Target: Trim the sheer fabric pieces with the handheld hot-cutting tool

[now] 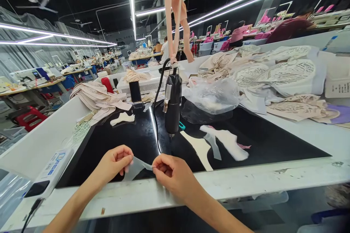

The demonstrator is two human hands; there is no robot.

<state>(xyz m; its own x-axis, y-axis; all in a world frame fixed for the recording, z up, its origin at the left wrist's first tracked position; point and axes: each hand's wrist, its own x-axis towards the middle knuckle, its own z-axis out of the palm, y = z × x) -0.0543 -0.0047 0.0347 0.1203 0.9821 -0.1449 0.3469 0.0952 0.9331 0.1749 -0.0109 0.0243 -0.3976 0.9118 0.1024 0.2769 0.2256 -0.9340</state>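
Between my two hands stretches a thin translucent sheet piece, above the near edge of the black mat. My left hand pinches its left side, thumb against the fingers. At its narrow right end my right hand has fingers closed on it. A black handheld tool with a cord hangs nose down from pinkish fabric strips, just beyond my right hand. To the right lie a cream cut piece, another translucent piece and a white padded piece.
A clear plastic bag and stacked patterned fabric pieces lie at the back right. More fabric is piled back left, near a black phone-like object. A white power strip stands at left. People sit at machines farther off.
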